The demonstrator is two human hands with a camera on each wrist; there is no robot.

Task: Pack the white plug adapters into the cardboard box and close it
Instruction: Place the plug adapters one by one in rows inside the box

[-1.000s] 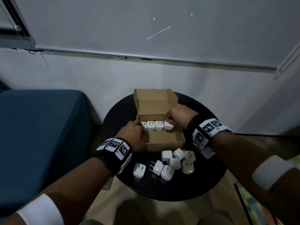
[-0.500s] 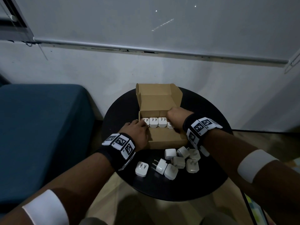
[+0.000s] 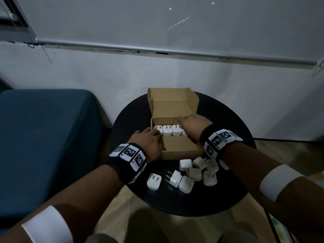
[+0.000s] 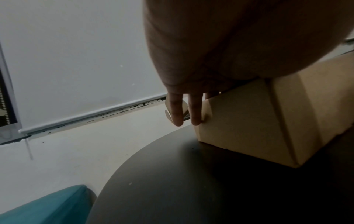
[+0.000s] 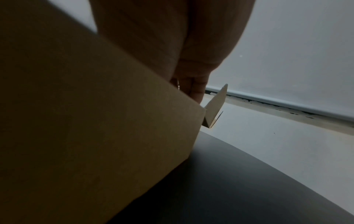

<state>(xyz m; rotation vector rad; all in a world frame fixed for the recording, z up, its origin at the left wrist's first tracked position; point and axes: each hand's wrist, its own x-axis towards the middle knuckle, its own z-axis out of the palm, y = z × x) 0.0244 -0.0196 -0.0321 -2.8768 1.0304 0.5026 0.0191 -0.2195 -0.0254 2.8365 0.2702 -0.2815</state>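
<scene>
The open cardboard box [image 3: 182,148] stands on a round black table [image 3: 201,199], its lid [image 3: 171,104] upright at the back. A row of white plug adapters [image 3: 167,132] lines the box's far wall. My right hand [image 3: 191,126] is over the right end of that row. Its fingers curl down over a fourth adapter [image 3: 184,133], of which only a sliver shows. My left hand [image 3: 150,140] rests on the box's left wall and touches the leftmost adapter. Two straight fingers [image 4: 176,112] lie outside the box [image 4: 249,128]. Several loose adapters [image 3: 194,173] lie in front of the box.
One adapter [image 3: 154,180] lies apart at the pile's left, and another [image 3: 175,178] has its prongs pointing left. A blue cushioned seat [image 3: 43,146] stands left of the table, with a white wall behind. A side flap [image 5: 215,109] sticks out past the box's far right corner.
My right hand has lowered the adapter it held into the right end of the row and stays over it. My left hand stays at the box's left wall.
</scene>
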